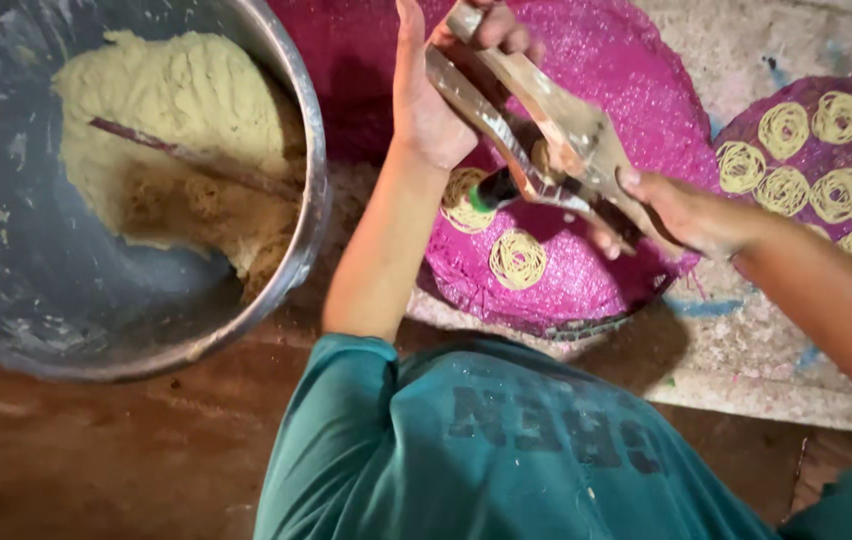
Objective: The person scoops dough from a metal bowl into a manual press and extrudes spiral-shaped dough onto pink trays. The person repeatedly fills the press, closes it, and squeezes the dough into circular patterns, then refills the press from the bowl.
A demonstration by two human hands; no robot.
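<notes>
A wooden two-handled dough press (546, 135) is held over a round pink woven mat (596, 270). My left hand (426, 95) grips the far ends of its handles. My right hand (681, 210) holds the near end. A dark nozzle under the press points down at a pale yellow coil of dough strands (463, 200) on the mat. A second coil (517, 258) lies just beside it.
A large metal bowl (301, 230) at the left holds pale dough (176, 100) with a stick in it. Another pink mat (826, 160) at the right carries several finished coils. My green shirt fills the bottom, above a brown floor.
</notes>
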